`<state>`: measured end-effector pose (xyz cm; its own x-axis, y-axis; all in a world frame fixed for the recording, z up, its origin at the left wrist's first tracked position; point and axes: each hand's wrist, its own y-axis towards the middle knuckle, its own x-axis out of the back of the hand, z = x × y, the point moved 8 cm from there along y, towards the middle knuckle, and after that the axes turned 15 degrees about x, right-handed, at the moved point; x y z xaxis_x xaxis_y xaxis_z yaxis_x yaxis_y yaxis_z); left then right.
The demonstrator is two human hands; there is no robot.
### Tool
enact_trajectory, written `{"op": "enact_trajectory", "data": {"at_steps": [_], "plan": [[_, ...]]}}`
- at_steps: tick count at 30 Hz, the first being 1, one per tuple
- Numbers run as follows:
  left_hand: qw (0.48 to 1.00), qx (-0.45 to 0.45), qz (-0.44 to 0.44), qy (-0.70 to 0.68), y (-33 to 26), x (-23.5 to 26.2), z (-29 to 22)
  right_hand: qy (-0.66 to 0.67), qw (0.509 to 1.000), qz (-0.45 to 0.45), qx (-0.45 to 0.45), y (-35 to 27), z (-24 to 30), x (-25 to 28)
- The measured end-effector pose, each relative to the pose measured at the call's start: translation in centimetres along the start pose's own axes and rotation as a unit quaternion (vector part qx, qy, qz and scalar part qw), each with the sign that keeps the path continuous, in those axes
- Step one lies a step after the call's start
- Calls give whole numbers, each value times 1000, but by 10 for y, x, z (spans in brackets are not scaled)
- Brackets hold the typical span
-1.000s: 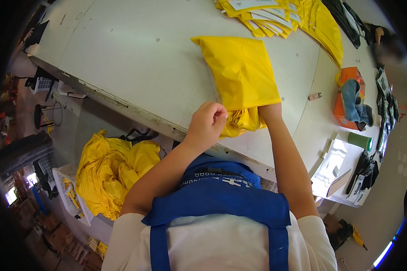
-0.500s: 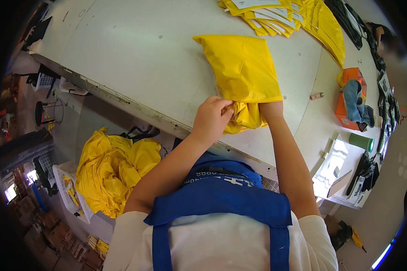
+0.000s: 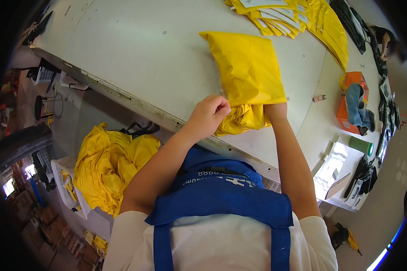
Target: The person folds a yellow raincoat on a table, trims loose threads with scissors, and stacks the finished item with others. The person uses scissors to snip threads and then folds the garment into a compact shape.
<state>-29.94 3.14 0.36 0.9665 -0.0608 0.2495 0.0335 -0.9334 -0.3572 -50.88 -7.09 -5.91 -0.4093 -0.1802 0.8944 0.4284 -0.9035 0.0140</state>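
A flat yellow pouch (image 3: 246,67) lies on the pale worktable in front of me, its mouth toward my body. Bunched yellow fabric (image 3: 243,119) sticks out from under the near edge of the pouch. My left hand (image 3: 209,115) is closed, thumb and curled fingers pinching at the pouch's near left corner. My right hand (image 3: 275,109) is pushed under the near right edge of the pouch; only its wrist and the back of the hand show. Its fingers are hidden inside.
Yellow packages with white labels (image 3: 282,20) lie fanned at the far side of the worktable (image 3: 135,58). An orange box (image 3: 343,113) with a blue cloth (image 3: 356,106) and a green roll (image 3: 361,145) stand to the right. A heap of yellow fabric (image 3: 115,165) sits below the table edge, left.
My left fingers have curled in more tightly at the pouch's corner. The fabric under the near edge has shifted a little. My right hand stays in the pouch.
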Motion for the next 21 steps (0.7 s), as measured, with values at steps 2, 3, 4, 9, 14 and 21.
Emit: {"op": "enact_trajectory", "data": {"at_steps": [2,3,4,9,14,21], "plan": [[1000,-14,-13,24,-4,-1,-2,-20,1000,9,4,0,0,-1],[998,-24,-28,44,-6,-3,-3,-30,999,13,7,1,1,-2],[996,-35,-43,65,-8,-5,-5,-20,1000,1,10,1,1,0],[971,-110,-150,151,-14,-8,-22,-19,1000,10,11,-1,-3,-2],[979,-88,-132,128,-5,-10,-15,-9,1000,1,-1,-2,-2,0],[994,-36,-95,35,4,-6,-1,44,999,-8,-15,-6,-8,-2]]}}
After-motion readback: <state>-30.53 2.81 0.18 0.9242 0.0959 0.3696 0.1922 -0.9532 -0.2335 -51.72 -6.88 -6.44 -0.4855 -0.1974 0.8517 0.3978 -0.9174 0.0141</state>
